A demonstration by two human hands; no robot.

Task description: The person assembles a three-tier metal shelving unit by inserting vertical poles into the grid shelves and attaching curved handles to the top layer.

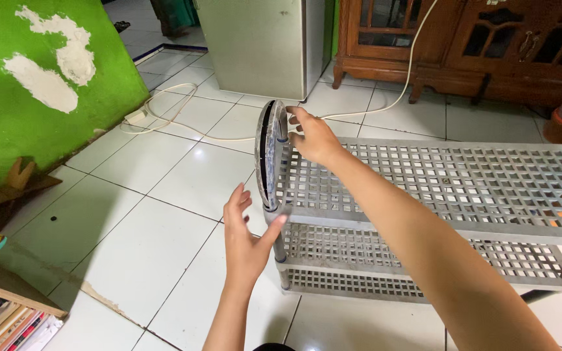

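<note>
I count one grey plastic rack (437, 188) with three perforated tiers, standing on the white tiled floor (164, 188), and one round grey handle loop (269, 156) upright at its left end. Two hands are in view, both mine. My right hand (313, 136) reaches forward from five o'clock, arm stretched over the top tier, fingers closed around the upper part of the loop at its twelve o'clock. My left hand (245, 237) rises from six o'clock, palm open and fingers spread, thumb touching the post at the loop's lower end, gripping nothing. One white cable (177, 104) lies on the floor at eleven o'clock, beside one green wall (27, 39).
</note>
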